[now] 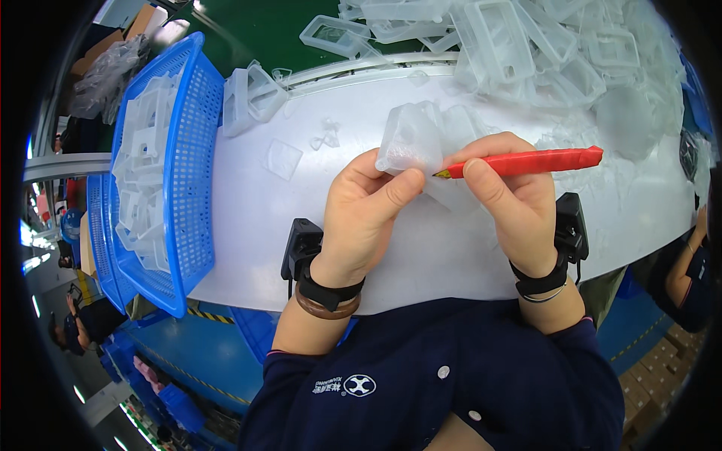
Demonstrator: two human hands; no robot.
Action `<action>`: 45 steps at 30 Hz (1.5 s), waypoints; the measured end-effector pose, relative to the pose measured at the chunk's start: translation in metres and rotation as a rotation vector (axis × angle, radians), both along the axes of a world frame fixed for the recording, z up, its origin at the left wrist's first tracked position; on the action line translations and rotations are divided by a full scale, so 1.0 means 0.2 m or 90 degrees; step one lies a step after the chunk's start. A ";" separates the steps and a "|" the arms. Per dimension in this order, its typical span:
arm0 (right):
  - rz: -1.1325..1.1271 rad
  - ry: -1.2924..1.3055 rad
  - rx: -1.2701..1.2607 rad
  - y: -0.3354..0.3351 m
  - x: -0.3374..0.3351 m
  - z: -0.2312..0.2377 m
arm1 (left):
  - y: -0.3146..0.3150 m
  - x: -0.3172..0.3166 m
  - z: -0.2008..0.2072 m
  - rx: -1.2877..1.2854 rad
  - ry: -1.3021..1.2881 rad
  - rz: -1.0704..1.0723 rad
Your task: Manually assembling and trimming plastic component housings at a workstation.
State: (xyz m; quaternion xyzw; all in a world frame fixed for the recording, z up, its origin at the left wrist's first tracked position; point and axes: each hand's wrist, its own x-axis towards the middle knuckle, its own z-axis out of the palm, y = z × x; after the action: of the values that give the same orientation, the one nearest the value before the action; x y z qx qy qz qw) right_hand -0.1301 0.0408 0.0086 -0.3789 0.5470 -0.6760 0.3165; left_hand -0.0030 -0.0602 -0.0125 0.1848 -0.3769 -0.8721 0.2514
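**A:** We're right over the desk (pixel 248 248), and look at the left hand (pixel 361 214): thumb and fingers pinched on the cloudy plastic piece (pixel 410 143), raised in front of the chest!

**B:** And we see the right hand (pixel 519 203) closed around the red tool (pixel 538 161), thumb laid along it near the pointed tip. We'd say that low grip is for fine control.

**A:** The tip sits right at the plastic's lower edge! Are they touching?

**B:** We can't tell; nor whether the right fingers brace the piece too. But with both hands so close together, we reckon each steadies the other.

**A:** Out left, we've got the blue basket (pixel 197 165) standing beside the desk's edge with translucent frames (pixel 147 146) inside, its slotted wall probably keeping them from sliding about.

**B:** Far right, a loose heap of clear parts (pixel 541 52) piles up, perhaps set there to leave working room near the body. Small scraps (pixel 327 134) lie between basket and hands.
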 end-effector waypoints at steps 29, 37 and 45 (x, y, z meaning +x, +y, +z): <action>-0.115 0.330 0.001 0.25 -0.10 0.16 | -0.01 0.09 0.07 -0.178 -0.063 0.052; 0.009 0.143 -0.069 0.06 0.03 0.06 | 0.05 0.09 0.06 -0.092 -0.007 -0.060; 0.011 0.132 -0.054 0.04 0.03 0.05 | 0.04 0.10 0.06 -0.061 0.010 -0.070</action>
State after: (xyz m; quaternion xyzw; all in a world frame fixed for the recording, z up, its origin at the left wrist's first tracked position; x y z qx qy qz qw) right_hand -0.1249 0.0485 0.0179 -0.4645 0.5444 -0.6529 0.2481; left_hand 0.0173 -0.0522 -0.0014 0.1445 -0.4259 -0.8670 0.2148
